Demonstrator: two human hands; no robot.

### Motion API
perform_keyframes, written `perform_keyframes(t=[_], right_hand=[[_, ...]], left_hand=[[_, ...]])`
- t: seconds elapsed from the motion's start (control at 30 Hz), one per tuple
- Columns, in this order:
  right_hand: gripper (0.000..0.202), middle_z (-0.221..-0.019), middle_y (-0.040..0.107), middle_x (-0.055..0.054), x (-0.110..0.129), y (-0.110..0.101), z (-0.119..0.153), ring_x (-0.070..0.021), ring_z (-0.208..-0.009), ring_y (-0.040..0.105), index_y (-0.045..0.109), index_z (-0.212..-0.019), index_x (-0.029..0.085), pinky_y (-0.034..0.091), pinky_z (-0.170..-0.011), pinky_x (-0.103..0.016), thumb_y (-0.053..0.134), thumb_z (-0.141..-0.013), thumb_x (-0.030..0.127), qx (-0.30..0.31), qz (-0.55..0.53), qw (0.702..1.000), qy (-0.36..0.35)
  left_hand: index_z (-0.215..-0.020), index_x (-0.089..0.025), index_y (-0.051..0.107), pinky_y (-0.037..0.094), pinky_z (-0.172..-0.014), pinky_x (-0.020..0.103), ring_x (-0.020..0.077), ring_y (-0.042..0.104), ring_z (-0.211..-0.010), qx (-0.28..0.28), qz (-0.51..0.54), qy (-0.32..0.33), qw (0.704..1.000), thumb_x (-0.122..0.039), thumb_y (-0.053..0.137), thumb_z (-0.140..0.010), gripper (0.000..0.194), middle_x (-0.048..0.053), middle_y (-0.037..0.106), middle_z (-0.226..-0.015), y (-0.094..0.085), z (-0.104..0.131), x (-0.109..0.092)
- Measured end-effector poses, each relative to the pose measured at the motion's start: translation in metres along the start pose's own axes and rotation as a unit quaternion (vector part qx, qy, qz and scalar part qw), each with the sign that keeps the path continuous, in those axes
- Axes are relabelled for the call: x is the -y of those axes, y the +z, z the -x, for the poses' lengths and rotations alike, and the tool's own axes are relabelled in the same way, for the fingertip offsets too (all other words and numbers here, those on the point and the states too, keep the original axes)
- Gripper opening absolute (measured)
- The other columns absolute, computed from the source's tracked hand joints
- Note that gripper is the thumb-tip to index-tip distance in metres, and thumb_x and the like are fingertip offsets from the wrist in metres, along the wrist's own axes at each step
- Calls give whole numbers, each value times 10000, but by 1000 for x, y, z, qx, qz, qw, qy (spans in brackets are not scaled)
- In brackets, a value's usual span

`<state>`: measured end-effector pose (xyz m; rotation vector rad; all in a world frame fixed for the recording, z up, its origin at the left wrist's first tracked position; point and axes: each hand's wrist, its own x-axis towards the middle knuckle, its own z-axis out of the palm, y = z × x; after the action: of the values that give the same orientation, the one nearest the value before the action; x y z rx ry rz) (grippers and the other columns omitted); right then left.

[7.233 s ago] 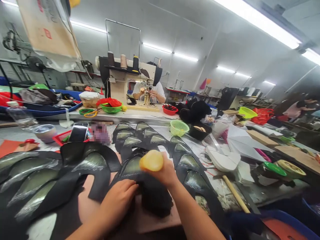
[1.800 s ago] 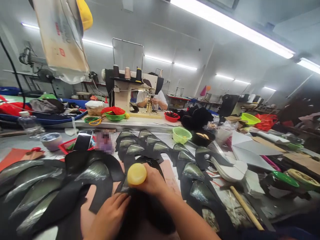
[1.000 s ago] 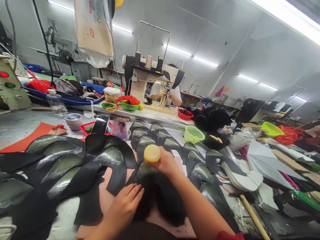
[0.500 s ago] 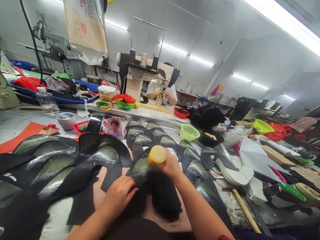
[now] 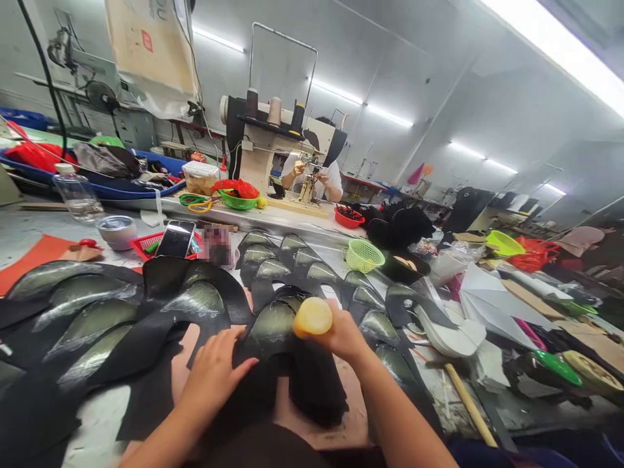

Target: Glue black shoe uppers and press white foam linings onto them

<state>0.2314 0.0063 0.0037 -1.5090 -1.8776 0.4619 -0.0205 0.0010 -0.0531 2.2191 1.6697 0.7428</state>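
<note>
My right hand (image 5: 341,331) is wrapped round a yellow bottle (image 5: 313,316), held over a black curved piece (image 5: 273,325) with a shiny greenish patch. What touches the piece under the bottle is hidden. My left hand (image 5: 217,364) rests with fingers apart at the left side of that piece, nothing in it. A stack of black pieces (image 5: 319,383) lies below my right hand. More black pieces with shiny patches (image 5: 197,299) overlap on the left, and others (image 5: 377,325) run along the right.
Behind stand a red basket with a phone (image 5: 176,239), a lidded cup (image 5: 117,231), a light green basket (image 5: 364,255) and a sewing machine (image 5: 273,143), with a person beyond it. At right lie a wooden handle (image 5: 470,404) and white sheets (image 5: 492,302).
My left hand has shifted left and its fingers have spread. The bottle in my right hand has moved slightly right and down. The whole view has shifted a little.
</note>
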Motion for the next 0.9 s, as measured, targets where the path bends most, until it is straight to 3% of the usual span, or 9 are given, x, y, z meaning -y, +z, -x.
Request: perform_keyframes(t=[0.07,0.17,0.33,0.47,0.57,0.67,0.73,0.8,0.9], right_hand=[[416,-887,643,-59,7,5,-8,-212,-779,609,527,-949,194,449,-659,-282,686,-624,399,8,5,1000,-12],[421,-878,653,-71,24,20,-27,-230,-780,615,504,-974,184,431,-634,-279,666,-658,411,-15,46,999,12],[491,-895,664,-81,51,37,-59,-260,-794,626,493,-994,193,407,-616,-283,702,-624,437,95,114,988,-29],[472,-893,661,-97,53,30,-64,-262,-805,623,491,-987,170,405,-613,-283,694,-642,421,64,135,989,20],[464,-856,665,-73,40,17,-49,-259,-790,623,519,-953,177,424,-614,-288,721,-599,398,55,95,994,18],[471,-875,660,-66,16,2,-17,-234,-782,625,530,-980,174,461,-666,-313,694,-611,415,-90,6,995,49],[521,-877,655,-67,-6,-9,13,-225,-769,624,538,-983,163,486,-679,-331,703,-577,445,-221,-69,968,98],[561,-832,651,-57,-29,-22,48,-225,-718,623,550,-955,152,511,-626,-347,730,-516,451,-325,-148,916,181],[555,-761,637,-17,-58,-45,103,-195,-615,612,560,-882,150,529,-515,-327,762,-448,429,-454,-286,805,255]], left_hand=[[-1111,-215,519,432,-800,359,245,546,-991,14,-19,-32,999,-354,608,-711,433,51,600,-1099,1,-1,2],[-1102,-228,552,425,-820,354,240,538,-1014,44,-43,-30,998,-346,586,-736,386,41,600,-1106,0,-1,0],[-1086,-201,567,425,-838,363,243,518,-1049,42,-49,-26,998,-321,597,-735,373,53,565,-1177,-4,0,-5],[-998,-185,578,426,-836,373,251,531,-1013,2,-36,5,999,-318,625,-705,326,63,580,-1145,-3,0,-4],[-889,-184,572,438,-806,378,254,551,-950,-22,-18,17,999,-315,644,-673,263,70,605,-1076,-2,0,-4],[-785,-203,546,451,-765,373,257,558,-904,-40,6,24,999,-294,629,-647,186,61,620,-986,-6,-1,-8],[-731,-215,517,462,-721,355,240,578,-827,-11,52,15,998,-295,578,-659,124,40,629,-861,-12,-4,-12],[-738,-219,511,471,-715,344,225,598,-780,47,133,-12,990,-314,541,-661,126,24,632,-784,-22,-10,-21],[-875,-215,552,480,-760,340,240,610,-872,131,288,-65,946,-385,598,-605,322,38,665,-884,-41,-32,-48]])
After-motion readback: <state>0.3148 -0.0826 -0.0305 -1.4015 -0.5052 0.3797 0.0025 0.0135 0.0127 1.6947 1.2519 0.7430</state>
